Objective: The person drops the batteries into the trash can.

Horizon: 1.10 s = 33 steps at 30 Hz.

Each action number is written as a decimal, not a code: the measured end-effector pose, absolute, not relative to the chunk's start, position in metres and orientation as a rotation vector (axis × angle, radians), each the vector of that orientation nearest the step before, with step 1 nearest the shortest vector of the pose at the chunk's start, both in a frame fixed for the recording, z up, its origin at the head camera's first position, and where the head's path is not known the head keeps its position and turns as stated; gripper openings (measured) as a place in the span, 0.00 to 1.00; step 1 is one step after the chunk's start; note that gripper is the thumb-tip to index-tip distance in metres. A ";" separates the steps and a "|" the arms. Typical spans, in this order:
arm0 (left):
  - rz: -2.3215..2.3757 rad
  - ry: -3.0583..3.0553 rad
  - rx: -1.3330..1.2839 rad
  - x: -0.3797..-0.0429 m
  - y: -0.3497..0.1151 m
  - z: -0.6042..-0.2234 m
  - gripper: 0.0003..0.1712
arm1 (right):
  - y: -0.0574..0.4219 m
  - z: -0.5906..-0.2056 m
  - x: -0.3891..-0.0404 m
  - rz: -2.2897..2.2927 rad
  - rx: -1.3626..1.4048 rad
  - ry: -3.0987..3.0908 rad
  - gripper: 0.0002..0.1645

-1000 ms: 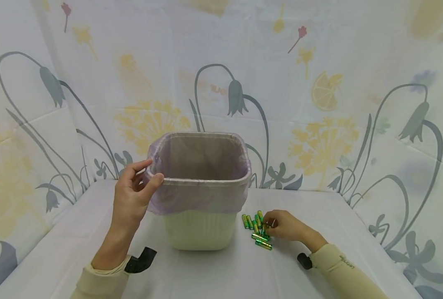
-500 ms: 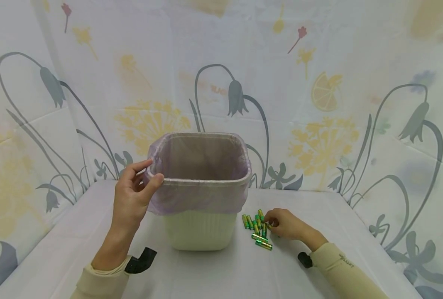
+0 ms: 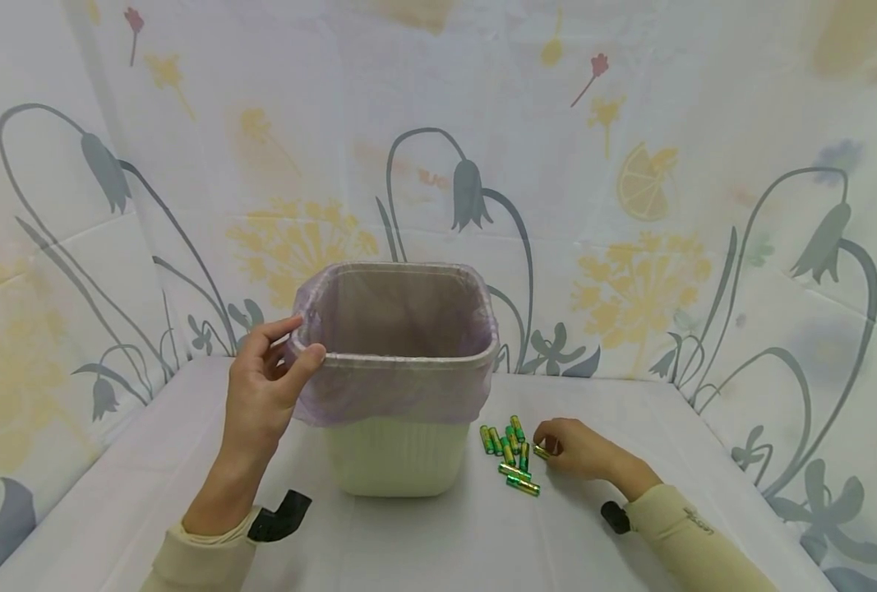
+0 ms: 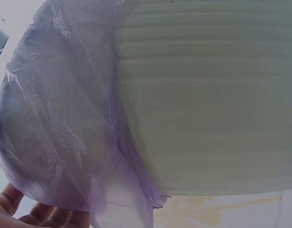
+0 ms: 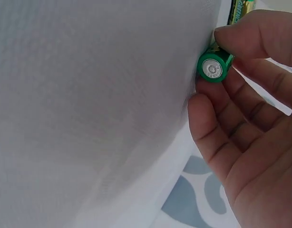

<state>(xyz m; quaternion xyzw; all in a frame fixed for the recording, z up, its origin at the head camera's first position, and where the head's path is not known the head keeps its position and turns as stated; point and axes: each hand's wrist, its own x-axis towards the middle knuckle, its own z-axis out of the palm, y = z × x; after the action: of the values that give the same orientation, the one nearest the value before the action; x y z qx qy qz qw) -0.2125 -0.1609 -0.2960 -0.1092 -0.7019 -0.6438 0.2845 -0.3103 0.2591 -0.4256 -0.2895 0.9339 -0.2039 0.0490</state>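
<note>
A pale green trash bin (image 3: 401, 464) stands on the table, lined with a thin purple garbage bag (image 3: 401, 390) folded over its rim. My left hand (image 3: 259, 399) holds the bin's left rim through the bag, thumb at the front corner and fingers on the outer side. To the right of the bin, my right hand (image 3: 579, 448) pinches a green and gold battery (image 5: 214, 66) between thumb and fingers, low over the table. Several like batteries (image 3: 514, 471) lie loosely grouped between the bin and that hand.
A white cloth (image 3: 423, 543) covers the table. Behind and at the sides hangs a white curtain (image 3: 556, 312) with a flower print. Each wrist carries a black camera mount (image 3: 281, 516).
My right hand has drawn a little to the right, away from the group, with one battery in its fingers. The left hand and the bin have stayed in place.
</note>
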 end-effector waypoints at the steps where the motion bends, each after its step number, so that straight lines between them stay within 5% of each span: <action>1: -1.723 -1.874 -0.293 -0.213 -0.161 -0.296 0.25 | 0.260 -0.426 -0.310 -0.613 -0.891 2.850 0.15; 18: -1.743 -1.852 -0.302 -0.213 -0.160 -0.296 0.25 | 0.259 -0.405 -0.310 -0.616 -0.899 2.864 0.14; 33: -1.746 -1.867 -0.301 -0.213 -0.162 -0.296 0.26 | 0.228 -0.276 -0.316 -0.554 -1.237 3.053 0.14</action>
<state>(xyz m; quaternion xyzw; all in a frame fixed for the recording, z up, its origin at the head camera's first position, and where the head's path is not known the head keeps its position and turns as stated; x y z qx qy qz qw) -0.2125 -0.1618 -0.2956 -0.1124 -0.6963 -0.6512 0.2800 -0.3159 0.2279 -0.2756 -0.3685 0.9094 -0.1651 -0.0994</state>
